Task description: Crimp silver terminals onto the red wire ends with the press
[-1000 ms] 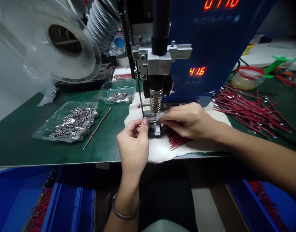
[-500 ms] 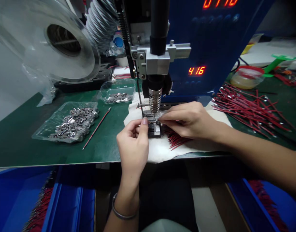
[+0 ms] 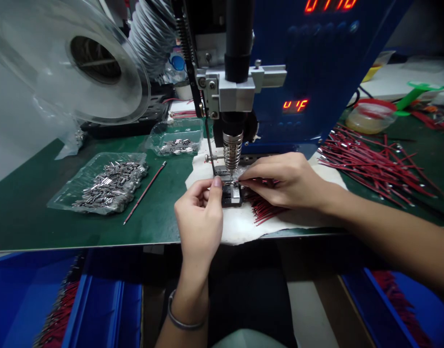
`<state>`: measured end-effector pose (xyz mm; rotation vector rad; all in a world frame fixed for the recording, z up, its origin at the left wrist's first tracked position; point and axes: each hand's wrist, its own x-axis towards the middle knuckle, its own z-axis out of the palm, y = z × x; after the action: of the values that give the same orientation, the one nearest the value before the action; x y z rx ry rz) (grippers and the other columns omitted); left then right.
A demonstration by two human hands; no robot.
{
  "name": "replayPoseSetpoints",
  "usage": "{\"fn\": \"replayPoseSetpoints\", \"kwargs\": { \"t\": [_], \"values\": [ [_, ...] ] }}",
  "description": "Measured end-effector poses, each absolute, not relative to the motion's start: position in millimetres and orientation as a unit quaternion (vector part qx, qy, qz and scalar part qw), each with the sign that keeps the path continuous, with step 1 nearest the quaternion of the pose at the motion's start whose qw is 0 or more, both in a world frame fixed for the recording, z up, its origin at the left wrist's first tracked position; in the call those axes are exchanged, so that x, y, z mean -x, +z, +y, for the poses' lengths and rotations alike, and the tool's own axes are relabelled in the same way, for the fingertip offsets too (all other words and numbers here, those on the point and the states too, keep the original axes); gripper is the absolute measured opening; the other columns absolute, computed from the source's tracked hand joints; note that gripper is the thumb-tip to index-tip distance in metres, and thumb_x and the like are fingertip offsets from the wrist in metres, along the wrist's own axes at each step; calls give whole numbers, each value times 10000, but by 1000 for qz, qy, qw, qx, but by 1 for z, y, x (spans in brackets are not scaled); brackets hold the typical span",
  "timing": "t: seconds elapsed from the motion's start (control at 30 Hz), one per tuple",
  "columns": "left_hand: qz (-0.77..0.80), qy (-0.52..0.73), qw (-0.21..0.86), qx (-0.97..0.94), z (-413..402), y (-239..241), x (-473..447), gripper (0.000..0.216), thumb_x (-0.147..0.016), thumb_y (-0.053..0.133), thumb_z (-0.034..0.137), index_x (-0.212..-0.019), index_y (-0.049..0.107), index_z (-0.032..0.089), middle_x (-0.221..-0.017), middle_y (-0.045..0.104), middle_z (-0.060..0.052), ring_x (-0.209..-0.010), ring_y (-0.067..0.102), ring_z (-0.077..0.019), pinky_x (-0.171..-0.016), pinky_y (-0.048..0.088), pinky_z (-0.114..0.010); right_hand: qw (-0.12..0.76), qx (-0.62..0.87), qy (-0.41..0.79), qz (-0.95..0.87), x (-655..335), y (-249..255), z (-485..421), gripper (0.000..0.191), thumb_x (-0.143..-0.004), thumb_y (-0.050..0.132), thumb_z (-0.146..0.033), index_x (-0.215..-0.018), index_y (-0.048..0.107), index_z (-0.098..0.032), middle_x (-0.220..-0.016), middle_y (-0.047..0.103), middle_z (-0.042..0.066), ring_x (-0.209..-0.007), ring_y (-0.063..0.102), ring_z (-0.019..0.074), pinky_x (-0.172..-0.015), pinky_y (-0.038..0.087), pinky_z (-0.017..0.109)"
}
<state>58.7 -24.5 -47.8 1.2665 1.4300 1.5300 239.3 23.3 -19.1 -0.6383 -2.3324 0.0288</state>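
Note:
Below the soldering machine's spring-wrapped tip, my two hands meet at a small metal fixture. My left hand is at the fixture's left side, thumb and forefinger pinched. Whatever it holds is too small and hidden to name. From the right, my right hand pinches a thin red wire, its end near the tip; a bit of red shows between the fingers. Under that hand, a bundle of red wires lies on a white cloth.
Trays of small metal parts stand at left, with one red wire beside them. A red wire pile lies right, near a red-lidded tub. A blue machine body rises behind. Blue bins sit below the table edge.
Both hands stay almost in the same place at the fixture. The lower red display on the machine reads differently, partly garbled now.

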Motion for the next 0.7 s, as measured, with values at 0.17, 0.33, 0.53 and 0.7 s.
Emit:
{"fn": "replayPoseSetpoints", "kwargs": {
  "t": [0.17,0.33,0.53,0.7],
  "values": [
    [547,590,339,-487,-25,-48,-59,248,-840,670,396,-809,687,150,-571,471,23,-470,329,-57,-453,297,-189,353,244,10,-903,-239,-19,23,123,-872,601,-138,-897,717,-106,-802,725,72,-678,660,131,-615,498,224],
    [541,598,343,-481,-25,-49,-59,237,-849,663,393,-803,656,161,-550,440,33,-475,360,-66,-455,303,-192,361,249,8,-898,-241,-18,22,118,-878,595,-146,-893,708,-116,-818,729,71,-687,666,130,-618,509,227],
    [531,622,321,-477,-25,-49,-57,236,-880,628,384,-792,632,166,-651,537,10,-503,436,-65,-494,369,-193,383,216,8,-898,-241,-15,17,116,-912,565,-192,-901,679,-178,-817,729,26,-696,668,110,-629,523,218],
    [534,616,299,-496,-44,-44,-58,206,-903,603,346,-812,678,177,-662,587,8,-488,444,-64,-503,394,-196,404,203,-12,-892,-241,-11,11,70,-900,586,-207,-857,642,-203,-737,710,2,-634,640,100,-602,507,220]
  ]
}}
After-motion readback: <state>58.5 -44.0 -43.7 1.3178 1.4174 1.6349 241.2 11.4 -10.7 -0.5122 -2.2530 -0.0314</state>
